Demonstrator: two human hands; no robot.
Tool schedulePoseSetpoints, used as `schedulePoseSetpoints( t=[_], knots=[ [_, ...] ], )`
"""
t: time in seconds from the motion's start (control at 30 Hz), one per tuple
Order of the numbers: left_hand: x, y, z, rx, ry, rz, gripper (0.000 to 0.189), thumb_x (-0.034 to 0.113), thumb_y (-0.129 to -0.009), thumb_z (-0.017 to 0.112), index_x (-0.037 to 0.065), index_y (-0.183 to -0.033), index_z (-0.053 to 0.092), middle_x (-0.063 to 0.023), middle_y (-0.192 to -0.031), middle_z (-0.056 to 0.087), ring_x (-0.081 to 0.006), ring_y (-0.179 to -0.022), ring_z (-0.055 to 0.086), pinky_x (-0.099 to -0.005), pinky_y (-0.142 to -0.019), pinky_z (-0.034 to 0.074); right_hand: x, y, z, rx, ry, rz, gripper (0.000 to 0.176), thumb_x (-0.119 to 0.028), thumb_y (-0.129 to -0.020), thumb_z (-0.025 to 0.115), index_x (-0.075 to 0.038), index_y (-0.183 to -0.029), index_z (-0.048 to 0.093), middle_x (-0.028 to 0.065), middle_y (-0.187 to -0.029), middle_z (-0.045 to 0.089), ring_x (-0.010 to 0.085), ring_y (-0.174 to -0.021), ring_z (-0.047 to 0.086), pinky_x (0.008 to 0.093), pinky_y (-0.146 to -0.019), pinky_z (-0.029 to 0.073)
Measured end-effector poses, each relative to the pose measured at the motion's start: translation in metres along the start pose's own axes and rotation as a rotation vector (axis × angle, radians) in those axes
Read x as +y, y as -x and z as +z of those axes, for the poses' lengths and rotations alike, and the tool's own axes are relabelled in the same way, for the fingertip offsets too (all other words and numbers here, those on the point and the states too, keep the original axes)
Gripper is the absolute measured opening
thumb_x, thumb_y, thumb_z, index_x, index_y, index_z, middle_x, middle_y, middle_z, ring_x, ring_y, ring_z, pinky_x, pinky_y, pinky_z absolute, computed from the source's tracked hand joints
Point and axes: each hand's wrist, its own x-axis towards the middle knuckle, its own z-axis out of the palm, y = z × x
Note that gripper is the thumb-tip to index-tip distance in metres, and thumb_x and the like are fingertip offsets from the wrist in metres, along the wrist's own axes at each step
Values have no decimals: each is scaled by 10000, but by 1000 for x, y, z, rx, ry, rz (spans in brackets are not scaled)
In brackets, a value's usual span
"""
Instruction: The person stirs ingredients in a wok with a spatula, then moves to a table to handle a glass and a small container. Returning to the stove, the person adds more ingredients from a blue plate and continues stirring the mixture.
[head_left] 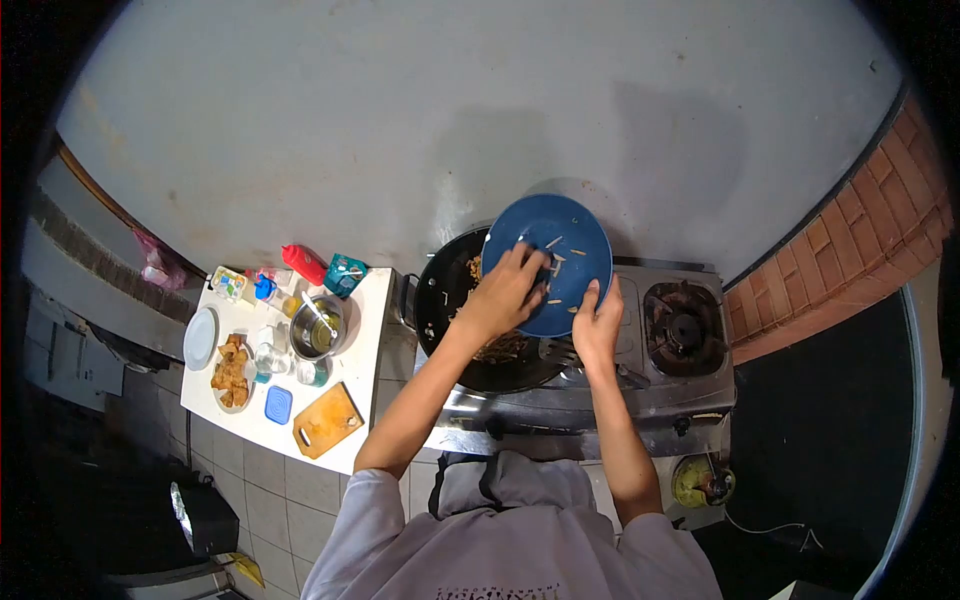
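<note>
My right hand (598, 322) grips the lower right rim of a blue plate (583, 225), thumb on its upper face. The plate is tilted above a black wok (440, 290) on the left side of the stove. My left hand (505, 295) reaches onto the plate, fingers apart and slightly blurred, touching its surface. Several thin pale strips (579, 252) lie on the plate. Chopped brown food (503, 350) shows in the wok, partly hidden by the plate and my left arm. A metal slotted spatula (560, 352) rests at the wok's right edge.
Right of the wok is a second burner (683, 331). On the white table (370, 300) at left stand a metal pot (318, 328), a red bottle (303, 263), a plate of fried pieces (232, 374) and a cutting board (328, 420). A wall rises behind the stove.
</note>
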Motion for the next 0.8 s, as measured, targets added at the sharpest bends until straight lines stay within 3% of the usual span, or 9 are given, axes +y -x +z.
schedulePoseSetpoints(
  t=[0.1,0.17,0.33,0.4,0.5,0.57,0.7,0.8],
  knots=[
    [-2,25,-1,-161,6,49,331,32,-802,623,9,-1118,529,-187,-1090,497,-392,-1054,518,-446,-932,439,2,-4,-9,19,4,25,229,-61,-962,390,61,-1115,508,248,-932,626,362,-876,637,434,-800,469],
    [1,37,-15,-258,92,-29,312,7,-780,639,21,-1084,566,-179,-1119,508,-384,-1076,537,-440,-920,458,4,-5,-13,19,37,52,234,-63,-963,392,57,-1128,506,248,-935,628,358,-889,640,431,-800,470],
    [-4,25,-35,-281,73,-121,331,48,-800,654,45,-1123,579,-173,-1160,518,-368,-1111,533,-430,-913,472,5,-3,-16,47,26,4,242,-67,-964,390,52,-1146,496,243,-929,634,376,-866,645,430,-777,477],
    [10,5,-29,-17,81,-28,355,123,-839,647,59,-1177,560,-178,-1191,505,-371,-1121,509,-430,-912,461,2,-1,-15,37,10,22,241,-69,-964,390,48,-1147,494,241,-925,634,384,-858,645,430,-766,479],
    [23,-20,-15,58,13,-23,382,175,-869,631,69,-1221,531,-176,-1197,493,-374,-1120,485,-421,-920,443,0,1,-12,12,41,8,235,-71,-963,391,42,-1141,494,242,-922,632,390,-850,644,431,-752,480],
    [17,-30,-1,119,73,53,378,134,-859,633,28,-1201,509,-189,-1140,484,-398,-1095,484,-449,-913,429,2,2,-9,14,28,-20,225,-72,-961,395,38,-1130,495,243,-918,630,385,-849,645,431,-746,478],
    [11,-27,12,123,134,106,349,94,-838,631,-1,-1156,525,-181,-1082,507,-359,-1016,514,-433,-870,433,0,3,-7,-7,-13,43,223,-70,-960,394,38,-1125,499,247,-922,629,389,-858,642,435,-753,475],
    [14,-9,10,-141,351,39,276,13,-800,620,-21,-1066,555,-161,-982,563,-353,-964,554,-430,-870,446,0,1,-8,14,-10,21,221,-69,-961,395,42,-1119,503,248,-928,630,383,-867,643,437,-761,473]
  ],
)
